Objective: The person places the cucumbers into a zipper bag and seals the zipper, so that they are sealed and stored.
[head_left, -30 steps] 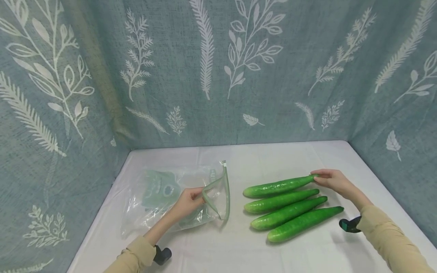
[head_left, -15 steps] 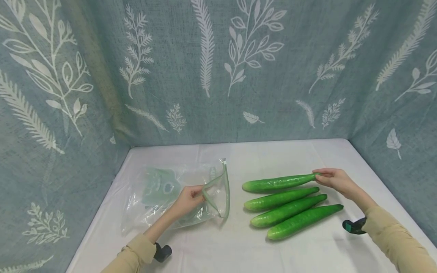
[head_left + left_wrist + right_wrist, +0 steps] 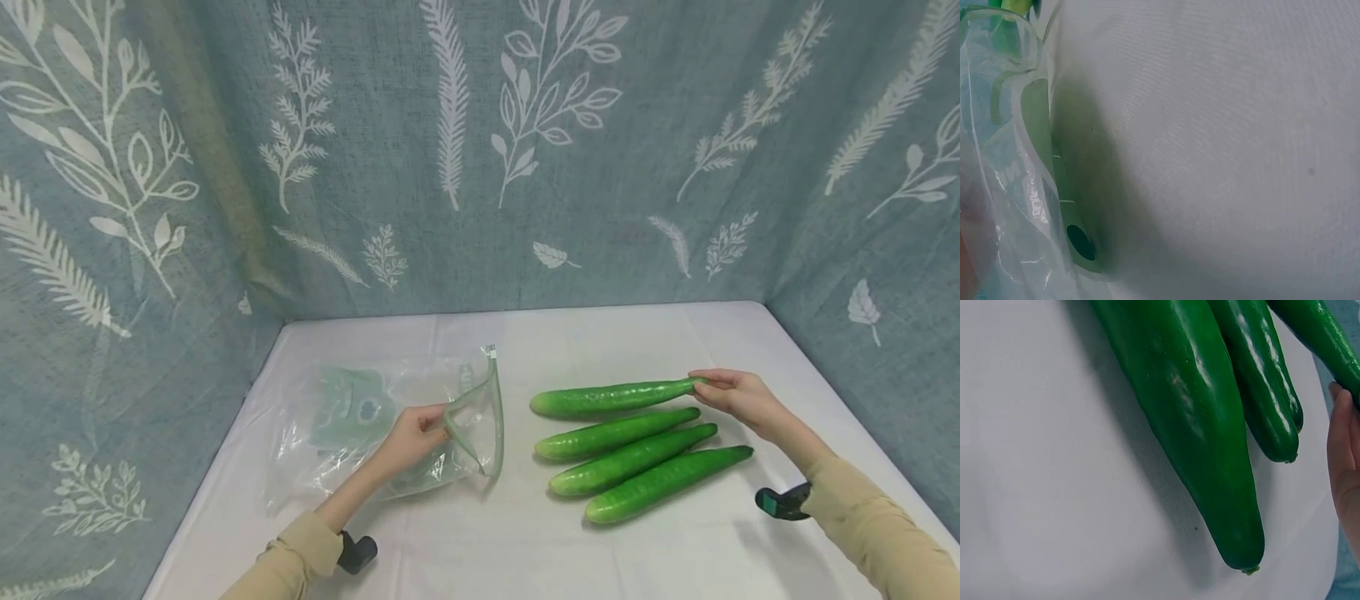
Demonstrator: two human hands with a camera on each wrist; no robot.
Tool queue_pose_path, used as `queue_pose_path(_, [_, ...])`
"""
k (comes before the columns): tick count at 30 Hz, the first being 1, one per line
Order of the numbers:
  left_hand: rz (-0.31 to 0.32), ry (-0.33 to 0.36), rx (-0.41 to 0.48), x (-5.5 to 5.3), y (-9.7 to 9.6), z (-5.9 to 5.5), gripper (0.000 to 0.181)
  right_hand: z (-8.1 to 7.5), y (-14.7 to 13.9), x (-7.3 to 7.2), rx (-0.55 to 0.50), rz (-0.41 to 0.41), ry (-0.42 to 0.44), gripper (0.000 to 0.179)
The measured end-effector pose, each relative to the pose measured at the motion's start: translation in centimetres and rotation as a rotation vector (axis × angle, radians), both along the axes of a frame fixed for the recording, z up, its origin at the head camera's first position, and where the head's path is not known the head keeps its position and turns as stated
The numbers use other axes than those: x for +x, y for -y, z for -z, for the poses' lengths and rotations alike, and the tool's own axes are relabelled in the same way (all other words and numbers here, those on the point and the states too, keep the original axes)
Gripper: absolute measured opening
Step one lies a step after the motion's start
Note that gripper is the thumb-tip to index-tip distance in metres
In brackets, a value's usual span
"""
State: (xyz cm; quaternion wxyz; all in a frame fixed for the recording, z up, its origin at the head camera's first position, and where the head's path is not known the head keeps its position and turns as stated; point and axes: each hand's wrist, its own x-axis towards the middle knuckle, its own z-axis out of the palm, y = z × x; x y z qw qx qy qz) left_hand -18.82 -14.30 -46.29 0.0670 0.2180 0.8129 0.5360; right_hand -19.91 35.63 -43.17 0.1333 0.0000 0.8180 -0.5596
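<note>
I have the right hand (image 3: 742, 398) near the right edge of the table (image 3: 570, 554), where its thumb and fingers pinch the thin stem end of one long cucumber (image 3: 615, 398). This cucumber is in the right half, the nearest of four to the far edge, and its pale end points to the left edge. The stem end looks slightly raised; whether the pale end touches the table, I cannot tell. Three other cucumbers (image 3: 633, 461) lie just beside it, slanting, toward the near edge.

With the left hand (image 3: 417, 437) I hold the clear bag (image 3: 367, 412) at the green rim (image 3: 500, 417) of its mouth. The thumb and fingers are together on the plastic, but their exact placement is partly hidden. The bag lies flat in the left half, and its mouth gapes toward the cucumbers.

I judge the cucumber to be stiff and rather heavy for a pinch, with glossy skin which may slip. At the stem end the weight would hang far from my fingers; around the middle the hold should be better balanced. The bag is surely light, soft and slippery, so its firmer rim seems the right place for grasping.
</note>
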Motion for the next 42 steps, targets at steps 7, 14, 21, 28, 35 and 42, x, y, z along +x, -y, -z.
queue_pose_path(7, [-0.007, -0.020, -0.016, -0.2, -0.2, -0.5, 0.040, -0.2, 0.4, 0.4, -0.219, 0.024, 0.033, 0.020])
queue_pose_path(14, [0.007, -0.044, -0.017, -0.4, -0.3, -0.4, 0.041, -0.2, 1.3, 0.7, -0.339, 0.016, 0.061, 0.024])
queue_pose_path(21, [-0.013, -0.032, -0.023, -0.3, -0.2, -0.4, 0.044, -0.1, 2.1, 0.6, -0.324, 0.023, 0.071, 0.019])
queue_pose_path(28, [-0.019, -0.031, -0.021, -0.2, -0.2, -0.4, 0.044, 0.0, 2.8, 0.8, -0.326, 0.013, 0.086, 0.042])
queue_pose_path(35, [-0.029, -0.019, -0.017, -0.1, -0.2, -0.5, 0.044, 0.0, 4.1, 1.2, -0.343, -0.008, 0.096, 0.021])
queue_pose_path(42, [-0.044, -0.002, -0.032, 0.0, -0.2, -0.3, 0.044, 0.1, 5.3, 1.5, -0.333, -0.007, 0.106, 0.037])
